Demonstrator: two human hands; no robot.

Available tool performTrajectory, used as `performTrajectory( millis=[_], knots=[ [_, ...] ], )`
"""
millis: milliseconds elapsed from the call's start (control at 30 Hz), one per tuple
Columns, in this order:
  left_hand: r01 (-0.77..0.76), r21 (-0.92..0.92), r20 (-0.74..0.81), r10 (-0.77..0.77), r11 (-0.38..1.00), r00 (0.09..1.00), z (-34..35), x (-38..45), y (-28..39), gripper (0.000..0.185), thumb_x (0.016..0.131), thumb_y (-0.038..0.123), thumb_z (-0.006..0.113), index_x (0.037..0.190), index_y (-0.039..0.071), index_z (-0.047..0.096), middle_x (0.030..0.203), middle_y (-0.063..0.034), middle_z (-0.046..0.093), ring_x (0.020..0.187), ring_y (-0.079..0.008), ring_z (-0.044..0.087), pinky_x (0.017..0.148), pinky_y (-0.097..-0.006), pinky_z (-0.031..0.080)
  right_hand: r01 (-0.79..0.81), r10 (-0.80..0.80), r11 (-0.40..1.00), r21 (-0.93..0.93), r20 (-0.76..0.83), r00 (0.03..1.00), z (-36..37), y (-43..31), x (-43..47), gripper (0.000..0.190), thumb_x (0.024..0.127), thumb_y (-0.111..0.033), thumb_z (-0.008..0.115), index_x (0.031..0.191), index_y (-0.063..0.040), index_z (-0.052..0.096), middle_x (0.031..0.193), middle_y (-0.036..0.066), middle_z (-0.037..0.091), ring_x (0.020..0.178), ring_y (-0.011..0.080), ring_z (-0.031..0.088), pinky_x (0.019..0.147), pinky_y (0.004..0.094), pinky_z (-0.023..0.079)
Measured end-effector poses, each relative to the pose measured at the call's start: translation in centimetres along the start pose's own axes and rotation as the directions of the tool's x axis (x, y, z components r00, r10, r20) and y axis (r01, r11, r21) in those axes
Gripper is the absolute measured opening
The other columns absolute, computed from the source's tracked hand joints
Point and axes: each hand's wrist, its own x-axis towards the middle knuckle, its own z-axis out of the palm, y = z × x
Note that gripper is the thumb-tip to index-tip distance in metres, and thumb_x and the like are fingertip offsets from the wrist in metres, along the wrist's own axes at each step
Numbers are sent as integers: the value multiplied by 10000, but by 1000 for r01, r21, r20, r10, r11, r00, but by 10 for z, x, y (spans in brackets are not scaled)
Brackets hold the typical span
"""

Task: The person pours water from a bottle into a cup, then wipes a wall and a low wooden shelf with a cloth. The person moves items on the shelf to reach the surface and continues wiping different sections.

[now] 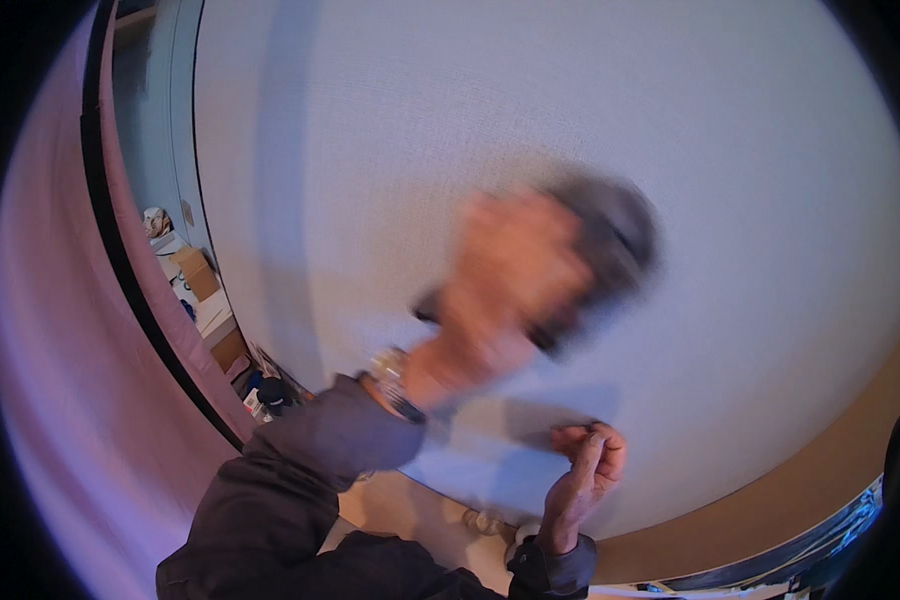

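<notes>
My left hand (506,277), blurred by motion, is raised in front of a pale, finely textured panel (720,225). It grips a dark grey and black object (615,240), too smeared to name, that sticks out past the fingers and also shows near the wrist. A watch or bracelet (394,382) circles that wrist, below a dark sleeve. Lower down, close to the panel, my right hand (589,465) has its fingers curled towards the thumb. A small dark spot shows at its fingertips; whether it holds something I cannot tell.
Pink fabric (60,322) with a black strip (135,300) lines the left side. Behind it stand a cardboard box (196,272) on a white surface and a dark cap-like item (274,394). Rounded pale objects (484,521) lie below, near my sleeves. A tan band (757,487) borders the panel.
</notes>
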Motion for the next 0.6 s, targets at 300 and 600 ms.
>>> performTrajectory(
  millis=[300, 600],
  knots=[
    [-316, -198, 236, 358, 928, 904, 40, 26, 36, 201, 981, 164, 672, 1180, 191, 654, 1447, -154, 639, 1392, -363, 581, 1125, -651, 469, -82, 78, 996, 30, 122, 989, -1, 11, 4, 283, 1085, -145, 617, 1285, 54, 590, 1042, 169, 783, 911, 229, 771, 878, 378, 622],
    [65, 40, -116, -60, 997, 991, 37, 178, -8, 478, 878, 99, 776, 1340, 82, 652, 1258, -127, 717, 1175, -267, 673, 990, -370, 543, -228, 195, 954, 195, 175, 965, 12, -19, 5, 120, 1060, -30, 623, 1154, 42, 642, 1041, 177, 788, 973, 208, 772, 900, 345, 630]
  ],
)
